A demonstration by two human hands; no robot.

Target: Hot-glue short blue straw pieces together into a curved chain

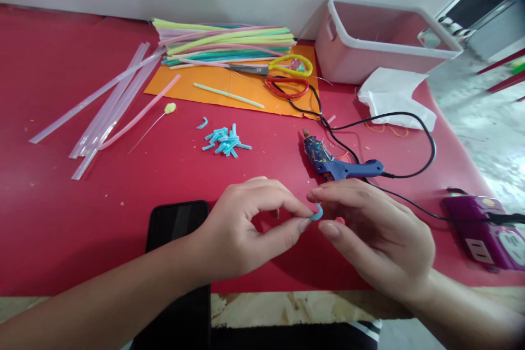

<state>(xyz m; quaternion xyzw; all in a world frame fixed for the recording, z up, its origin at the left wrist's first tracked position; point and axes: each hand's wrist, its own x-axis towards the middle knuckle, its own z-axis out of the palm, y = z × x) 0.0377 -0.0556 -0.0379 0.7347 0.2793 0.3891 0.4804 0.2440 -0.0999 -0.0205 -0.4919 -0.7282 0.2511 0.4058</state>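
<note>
Above the red table's front edge, my left hand and my right hand meet fingertip to fingertip. Both pinch one small, curled blue straw piece between thumbs and forefingers. A little pile of similar blue straw bits lies further back on the table. A blue glue gun rests on its side just beyond my right hand, its black cord looping to the right.
A black phone lies under my left forearm. Clear glue sticks spread at left. Coloured straws, scissors and orange paper sit at the back. A white tub, tissue and purple power strip stand right.
</note>
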